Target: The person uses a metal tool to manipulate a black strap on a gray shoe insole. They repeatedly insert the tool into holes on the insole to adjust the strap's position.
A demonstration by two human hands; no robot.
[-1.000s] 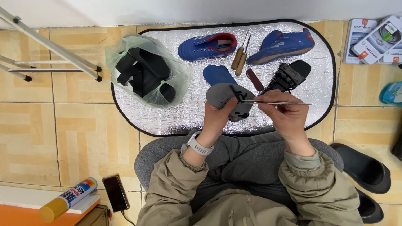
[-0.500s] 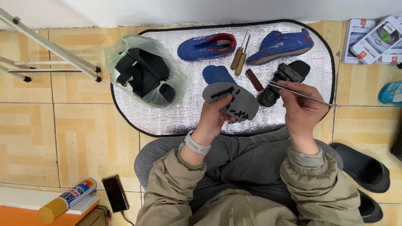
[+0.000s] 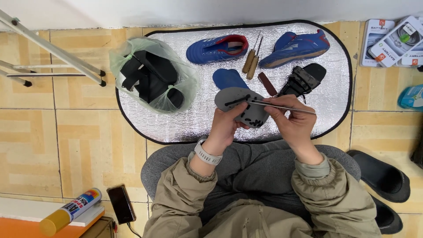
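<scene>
My left hand [image 3: 227, 128] holds a grey insole [image 3: 243, 105] with black marks, its underside turned up. My right hand [image 3: 291, 123] grips thin metal tweezers [image 3: 282, 106] whose tips rest on the insole. Both hands hover over the near edge of a silver foil mat [image 3: 198, 123]. Just beyond the insole lie a blue insole [image 3: 229, 78], a small brown piece [image 3: 267, 83] and a black sandal [image 3: 304, 79].
Two blue sports shoes [image 3: 218, 47] [image 3: 297, 46] lie at the mat's far side with two wooden-handled awls [image 3: 251, 61] between them. A green bag of black shoes [image 3: 152, 77] sits left. Black slippers [image 3: 381, 174], battery packs [image 3: 390, 39], a phone [image 3: 121, 203] and a spray can [image 3: 70, 211] lie around.
The insole has turned and shifted left, and my right hand has brought the tweezers from the right side onto its surface.
</scene>
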